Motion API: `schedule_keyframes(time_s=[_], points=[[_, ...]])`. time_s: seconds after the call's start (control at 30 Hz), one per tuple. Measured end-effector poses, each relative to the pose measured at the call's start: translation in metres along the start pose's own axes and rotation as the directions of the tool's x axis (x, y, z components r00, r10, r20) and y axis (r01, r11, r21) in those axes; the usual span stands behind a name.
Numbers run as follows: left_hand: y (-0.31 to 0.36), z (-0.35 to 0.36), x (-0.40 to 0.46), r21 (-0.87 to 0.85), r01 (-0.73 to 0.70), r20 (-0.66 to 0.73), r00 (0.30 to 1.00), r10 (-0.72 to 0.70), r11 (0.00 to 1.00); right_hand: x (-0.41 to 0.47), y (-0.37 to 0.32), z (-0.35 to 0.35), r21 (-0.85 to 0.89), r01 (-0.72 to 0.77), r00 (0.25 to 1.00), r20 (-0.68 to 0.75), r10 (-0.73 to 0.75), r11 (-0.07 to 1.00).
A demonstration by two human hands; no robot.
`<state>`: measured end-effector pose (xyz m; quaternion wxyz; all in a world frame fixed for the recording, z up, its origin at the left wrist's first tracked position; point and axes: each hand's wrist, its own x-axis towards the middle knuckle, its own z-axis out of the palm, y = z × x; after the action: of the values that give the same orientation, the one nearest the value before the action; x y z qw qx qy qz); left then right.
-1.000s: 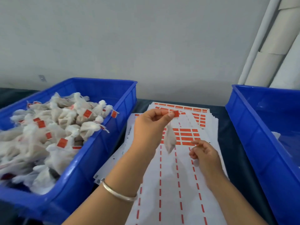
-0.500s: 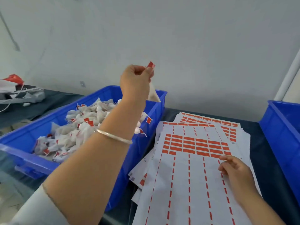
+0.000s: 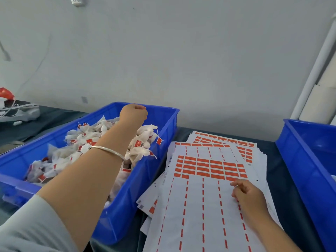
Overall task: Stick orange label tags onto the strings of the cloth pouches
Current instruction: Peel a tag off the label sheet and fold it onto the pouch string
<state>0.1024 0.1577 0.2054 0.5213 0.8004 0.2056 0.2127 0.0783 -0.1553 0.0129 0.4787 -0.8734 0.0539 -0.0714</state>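
- the right hand [image 3: 248, 197] rested on the top label sheet [image 3: 200, 206], fingers loosely curled just below the remaining orange tags [image 3: 209, 168].
- the left hand [image 3: 133, 113] hung fisted over the tagged pouches [image 3: 94, 142] in the left blue bin [image 3: 127, 206]; whether it held anything could not be told.

A dark table [image 3: 283, 171] carries two blue bins [image 3: 141, 197] and label sheets [image 3: 203, 206].

The left hand [image 3: 133, 113] has swung from over the label sheets [image 3: 209, 188] out over the far end of the left bin [image 3: 127, 206]. The tagged pouch it pinched is gone from its fingers (now curled on nothing visible). The right hand [image 3: 248, 197] has settled lower on the sheets.
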Motion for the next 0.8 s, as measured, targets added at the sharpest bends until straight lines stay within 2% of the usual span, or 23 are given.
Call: schedule_keyframes(time_s=[0.07, 0.17, 0.27, 0.37, 0.5, 0.6, 0.67, 0.73, 0.8], points=[[0.011, 0.005, -0.011, 0.006, -0.084, 0.023, 0.996, 0.084, 0.996, -0.004, -0.004, 0.003, -0.194, 0.056, 0.998, 0.049, -0.047, 0.979], [0.021, 0.024, -0.036, -0.001, -0.204, 0.166, 0.965, 0.201, 0.979, -0.014, -0.016, 0.007, -0.440, 0.122, 0.989, 0.125, -0.074, 0.890], [0.016, 0.056, -0.066, 0.047, -0.268, 0.329, 0.914, 0.238, 0.962, -0.025, -0.030, 0.006, -0.526, 0.153, 0.980, 0.191, -0.059, 0.837], [-0.003, 0.093, -0.095, 0.125, -0.305, 0.482, 0.851, 0.211, 0.944, -0.040, -0.049, -0.015, -0.510, 0.215, 0.962, 0.256, -0.091, 0.833], [-0.045, 0.142, -0.132, 0.198, -0.335, 0.628, 0.765, 0.143, 0.921, -0.074, -0.071, -0.073, -0.392, 0.279, 0.960, 0.131, -0.246, 0.877], [-0.076, 0.170, -0.158, 0.245, -0.358, 0.699, 0.709, 0.092, 0.901, -0.097, -0.080, -0.128, -0.342, 0.282, 0.956, 0.022, -0.292, 0.896], [-0.091, 0.183, -0.174, 0.254, -0.373, 0.685, 0.721, 0.106, 0.892, -0.095, -0.078, -0.167, -0.342, 0.226, 0.956, -0.100, -0.275, 0.912], [-0.101, 0.192, -0.189, 0.252, -0.366, 0.659, 0.743, 0.118, 0.896, -0.082, -0.068, -0.206, -0.372, 0.102, 0.960, -0.207, -0.189, 0.922], [-0.111, 0.199, -0.199, 0.297, -0.449, 0.634, 0.753, 0.177, 0.843, -0.063, -0.050, -0.239, -0.443, -0.047, 0.973, -0.223, -0.059, 0.895]])
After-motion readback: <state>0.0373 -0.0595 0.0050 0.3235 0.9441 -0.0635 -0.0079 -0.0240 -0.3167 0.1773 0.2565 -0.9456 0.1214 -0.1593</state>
